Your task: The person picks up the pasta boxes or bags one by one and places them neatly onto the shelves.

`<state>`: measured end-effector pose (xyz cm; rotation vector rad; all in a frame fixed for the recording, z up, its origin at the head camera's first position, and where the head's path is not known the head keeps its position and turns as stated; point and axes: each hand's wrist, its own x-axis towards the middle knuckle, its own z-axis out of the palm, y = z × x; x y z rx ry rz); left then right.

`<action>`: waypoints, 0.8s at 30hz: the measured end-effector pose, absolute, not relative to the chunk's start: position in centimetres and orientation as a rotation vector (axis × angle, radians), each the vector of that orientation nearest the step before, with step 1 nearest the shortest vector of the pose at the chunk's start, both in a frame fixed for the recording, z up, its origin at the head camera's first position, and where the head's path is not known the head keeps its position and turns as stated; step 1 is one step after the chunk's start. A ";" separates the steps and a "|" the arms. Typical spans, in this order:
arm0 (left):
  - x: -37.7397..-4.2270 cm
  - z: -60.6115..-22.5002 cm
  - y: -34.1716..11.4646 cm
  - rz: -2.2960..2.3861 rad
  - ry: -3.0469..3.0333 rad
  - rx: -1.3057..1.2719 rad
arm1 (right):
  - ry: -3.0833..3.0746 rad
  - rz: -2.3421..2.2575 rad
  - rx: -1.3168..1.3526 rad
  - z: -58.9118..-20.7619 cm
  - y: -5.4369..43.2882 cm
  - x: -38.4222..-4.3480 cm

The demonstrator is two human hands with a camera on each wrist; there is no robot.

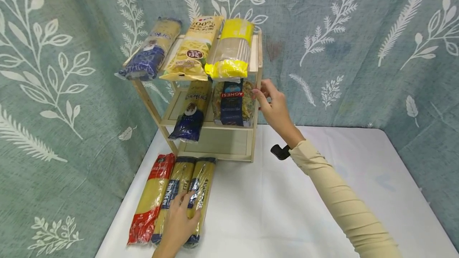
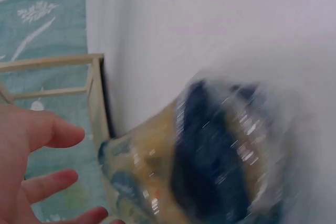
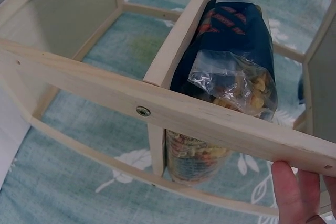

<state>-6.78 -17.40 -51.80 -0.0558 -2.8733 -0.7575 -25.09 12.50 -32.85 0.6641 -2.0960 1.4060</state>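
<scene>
In the head view my left hand (image 1: 180, 218) is over two spaghetti packs with blue ends, the middle pack (image 1: 181, 170) and the right pack (image 1: 205, 174). A red-ended spaghetti pack (image 1: 147, 206) lies beside them. In the left wrist view my fingers (image 2: 50, 184) are spread, apart from a blurred plastic pack (image 2: 210, 150). My right hand (image 1: 272, 104) holds the right front post of a wooden shelf rack (image 1: 255, 130), with fingertips (image 3: 289, 182) against the wood. Right beside it on the middle shelf stands an Agnesi pasta bag (image 1: 232, 108).
On the top shelf lie a blue pasta pack (image 1: 152, 51), a cream pasta pack (image 1: 195, 49) and a yellow-ended pack (image 1: 233, 47). Another blue pack (image 1: 191, 110) juts over the middle shelf's front edge. A black object (image 1: 279, 152) shows at my right wrist. Patterned cloth (image 1: 322, 51) hangs behind.
</scene>
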 end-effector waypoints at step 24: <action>-4.6 -58.1 -14.5 -0.383 -2.887 0.026 | -2.061 1.419 0.663 -33.2 12.3 -25.2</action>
